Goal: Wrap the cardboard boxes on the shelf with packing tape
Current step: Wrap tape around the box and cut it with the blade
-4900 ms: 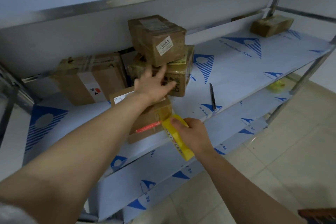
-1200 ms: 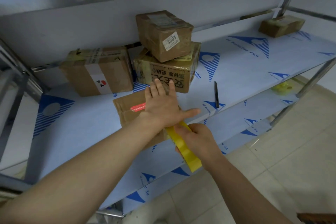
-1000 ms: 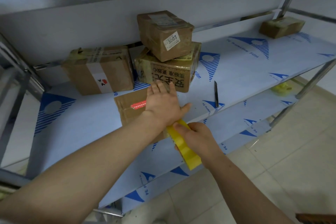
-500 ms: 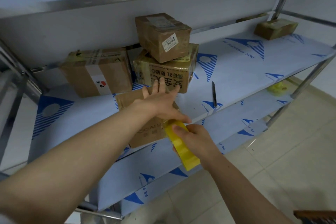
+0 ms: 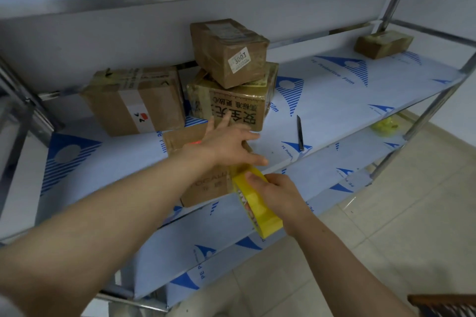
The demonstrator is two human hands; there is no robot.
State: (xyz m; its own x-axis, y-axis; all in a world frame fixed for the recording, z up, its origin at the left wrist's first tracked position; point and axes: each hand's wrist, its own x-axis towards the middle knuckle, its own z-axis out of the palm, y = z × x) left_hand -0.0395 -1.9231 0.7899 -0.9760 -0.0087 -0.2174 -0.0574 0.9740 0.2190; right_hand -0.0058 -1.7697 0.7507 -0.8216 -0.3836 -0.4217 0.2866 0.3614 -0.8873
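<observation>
On the shelf (image 5: 334, 100) edge, cardboard box (image 5: 206, 188) pressed under flat-fingered left grip (image 5: 226, 145), tape roll (image 5: 260, 210) clasped by right grip (image 5: 278, 194) at five o'clock.

Storeroom; steel shelving (image 5: 334, 110), taped parcels (image 5: 226, 51)

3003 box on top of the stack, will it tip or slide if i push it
Probably tippy: the 3003 box sits askew and tilted on the printed box below it. Its glossy tape wrap suggests it may slide easily. Its edges look square and uncrushed, so it should stay stiff when gripped.
</observation>
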